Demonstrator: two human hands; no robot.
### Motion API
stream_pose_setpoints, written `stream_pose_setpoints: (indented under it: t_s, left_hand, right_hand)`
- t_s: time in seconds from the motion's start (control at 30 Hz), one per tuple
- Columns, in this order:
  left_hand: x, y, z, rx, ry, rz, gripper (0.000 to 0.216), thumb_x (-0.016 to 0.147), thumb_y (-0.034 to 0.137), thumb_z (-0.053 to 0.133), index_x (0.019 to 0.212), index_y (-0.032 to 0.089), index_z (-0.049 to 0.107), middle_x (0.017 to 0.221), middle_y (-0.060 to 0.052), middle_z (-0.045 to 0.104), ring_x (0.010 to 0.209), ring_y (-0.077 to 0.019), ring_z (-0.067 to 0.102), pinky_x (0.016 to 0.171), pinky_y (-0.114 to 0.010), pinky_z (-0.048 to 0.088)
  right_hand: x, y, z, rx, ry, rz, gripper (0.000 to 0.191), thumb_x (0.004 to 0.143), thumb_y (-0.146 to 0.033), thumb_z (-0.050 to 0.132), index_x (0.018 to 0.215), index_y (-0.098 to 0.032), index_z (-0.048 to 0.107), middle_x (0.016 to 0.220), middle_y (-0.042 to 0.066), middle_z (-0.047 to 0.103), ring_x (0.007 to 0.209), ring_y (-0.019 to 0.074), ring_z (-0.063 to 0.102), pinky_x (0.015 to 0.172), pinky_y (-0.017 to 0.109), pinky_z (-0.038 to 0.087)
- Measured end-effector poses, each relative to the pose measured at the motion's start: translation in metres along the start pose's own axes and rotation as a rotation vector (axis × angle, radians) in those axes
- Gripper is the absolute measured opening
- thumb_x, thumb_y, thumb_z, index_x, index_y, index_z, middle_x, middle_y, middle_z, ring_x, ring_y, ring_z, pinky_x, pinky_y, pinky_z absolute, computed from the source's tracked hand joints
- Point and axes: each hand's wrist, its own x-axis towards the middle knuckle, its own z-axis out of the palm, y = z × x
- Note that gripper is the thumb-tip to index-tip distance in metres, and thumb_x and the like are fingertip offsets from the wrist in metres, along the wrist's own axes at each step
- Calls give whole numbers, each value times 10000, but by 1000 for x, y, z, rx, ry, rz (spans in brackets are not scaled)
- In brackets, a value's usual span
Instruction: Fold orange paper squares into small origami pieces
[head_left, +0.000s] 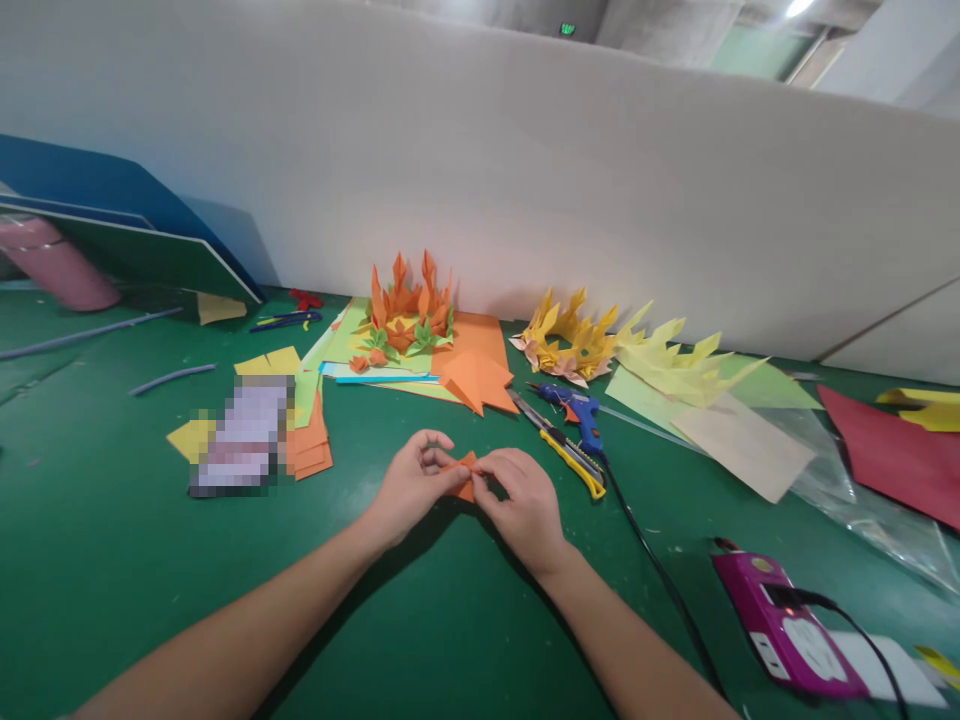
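Note:
Between my two hands is a small piece of folded orange paper (466, 488), held just above the green table. My left hand (412, 488) pinches its left side with thumb and fingers. On the other side my right hand (521, 502) grips the paper near its middle, fingertips close to the left thumb. Part of the paper is hidden behind the fingers. Beyond the hands lies a larger orange paper with a pointed edge (480, 380). A yellow utility knife (574, 465) and a blue glue gun (574, 408) lie just right of my right hand.
An orange paper crown (409, 310), a yellow crown (574, 335) and a pale yellow zigzag strip (675, 360) stand along the white partition (480, 170). Left are a pixelated phone (247, 430) and orange paper squares (311, 450). A purple power strip (787, 625) sits right, with cords.

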Motion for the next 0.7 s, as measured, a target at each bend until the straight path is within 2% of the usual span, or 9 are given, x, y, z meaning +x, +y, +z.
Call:
stream_pose_setpoints:
  t_s: [0.2,0.43,0.57,0.7]
  left_hand:
    - [0,1,0,-47,19,13,413,500,207,795,771,166,486,603,84,574,527,-46,539,543,-157,396]
    - [1,1,-1,-111,37,-59,472,527,255,804,860,174,479,625,63,624,560,-64,578,589,-179,437]
    - [3,2,-3,-123,73,-22,475,527,255,807,860,173,479,636,60,635,567,-67,591,586,-178,448]
    - [5,2,-3,-107,86,26,471,510,230,813,844,165,487,648,56,636,602,-73,612,613,-182,467]
  right_hand:
    - [-1,-1,-1,-26,3,-47,156,843,-144,498,766,-187,627,709,72,664,674,187,591,632,317,501]
    - [-1,3,-2,-84,-77,-120,223,869,-125,445,925,-179,654,847,90,693,779,206,612,707,343,515]
    - [-1,4,-1,-59,-110,-126,315,851,-87,424,1081,-166,623,981,108,669,870,216,595,769,365,511]
    - [-1,3,-1,-16,-117,-77,328,849,-82,425,1102,-153,623,974,116,650,867,221,571,757,373,499]
